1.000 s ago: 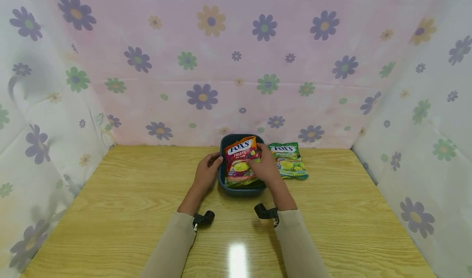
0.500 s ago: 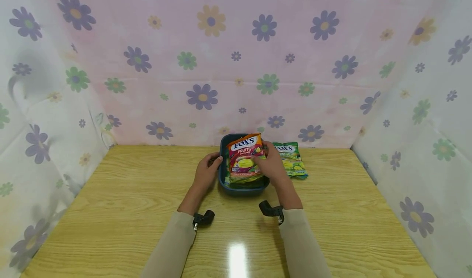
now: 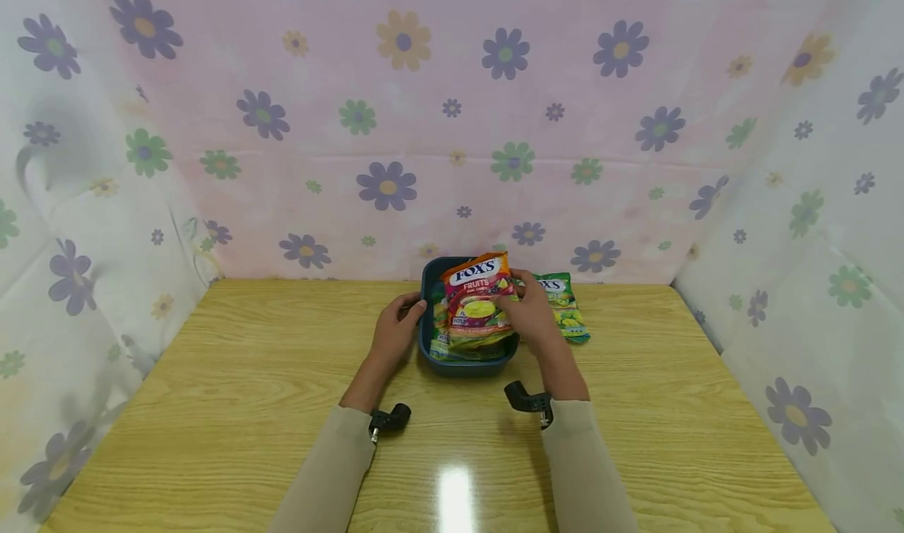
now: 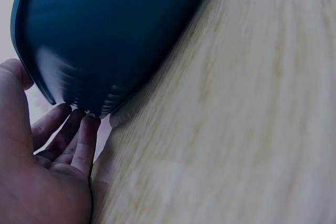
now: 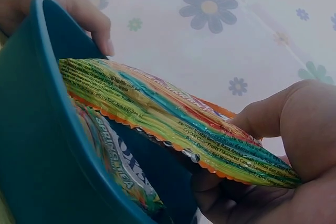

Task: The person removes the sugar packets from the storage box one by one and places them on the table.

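My right hand (image 3: 533, 317) pinches a red and orange bag of Fox's Fruits candy (image 3: 477, 291) by its right edge, thumb on the front and fingers behind. The candy bag is tilted over a dark teal plastic bin (image 3: 468, 370), its lower end inside the rim. Beneath it in the bin lies a green Spring Tea candy bag (image 5: 118, 156), partly covered. My left hand (image 3: 394, 330) holds the bin's left side. In the left wrist view its thumb is at the rim and its fingertips (image 4: 86, 124) touch the outer wall.
To the right of the bin, another green Fox's candy bag (image 3: 570, 313) lies on the wooden table (image 3: 282, 407), partly behind my right hand. A flowered cloth (image 3: 452, 125) stands close behind the bin and along both sides.
My right hand has moved right and drawn the Fox's Fruits candy bag rightward and slightly up, showing more of the green bag beneath. My left hand and the bin have stayed put.
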The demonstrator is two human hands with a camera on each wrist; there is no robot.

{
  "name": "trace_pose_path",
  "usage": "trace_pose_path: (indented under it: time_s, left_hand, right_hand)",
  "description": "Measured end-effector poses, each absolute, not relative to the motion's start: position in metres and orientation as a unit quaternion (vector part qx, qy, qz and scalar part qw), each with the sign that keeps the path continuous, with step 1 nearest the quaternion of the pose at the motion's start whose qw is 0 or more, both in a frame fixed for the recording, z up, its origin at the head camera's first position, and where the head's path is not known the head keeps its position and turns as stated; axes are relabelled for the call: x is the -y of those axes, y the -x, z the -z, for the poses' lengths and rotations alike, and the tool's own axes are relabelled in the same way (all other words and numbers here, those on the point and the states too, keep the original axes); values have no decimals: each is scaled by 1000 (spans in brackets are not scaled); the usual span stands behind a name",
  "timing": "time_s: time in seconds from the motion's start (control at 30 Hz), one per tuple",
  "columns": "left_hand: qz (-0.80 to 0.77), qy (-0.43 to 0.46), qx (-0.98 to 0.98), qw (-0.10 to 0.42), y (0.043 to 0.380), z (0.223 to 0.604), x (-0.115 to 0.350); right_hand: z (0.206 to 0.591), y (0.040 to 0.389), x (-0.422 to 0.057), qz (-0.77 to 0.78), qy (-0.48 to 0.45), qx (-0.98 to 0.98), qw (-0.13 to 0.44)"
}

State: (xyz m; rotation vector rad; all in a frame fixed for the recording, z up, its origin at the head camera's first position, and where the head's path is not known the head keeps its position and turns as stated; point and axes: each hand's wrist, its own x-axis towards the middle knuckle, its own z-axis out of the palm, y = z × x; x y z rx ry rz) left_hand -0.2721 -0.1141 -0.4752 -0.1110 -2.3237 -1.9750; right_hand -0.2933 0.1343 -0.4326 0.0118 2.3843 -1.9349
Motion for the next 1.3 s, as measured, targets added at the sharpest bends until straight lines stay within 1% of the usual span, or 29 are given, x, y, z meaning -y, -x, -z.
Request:
trace_pose_path:
  time_s: [0.37, 0.57, 0.73, 0.9, 1.3]
  left_hand:
    - [653, 31, 755, 53, 273, 477, 113]
    - [647, 28, 759, 59, 272, 475, 112]
    - [647, 21, 760, 54, 286, 493, 113]
    - [649, 24, 758, 61, 299, 514, 115]
    - [643, 23, 763, 66, 301, 518, 117]
  right_hand:
    - [430, 294, -148, 640, -7, -768, 24]
    - [430, 294, -154, 653, -9, -757, 29]
    - [430, 295, -160, 653, -9, -757, 29]
    - [429, 295, -163, 651, -13, -759, 28]
    - [434, 298, -169, 656, -20, -754, 27]
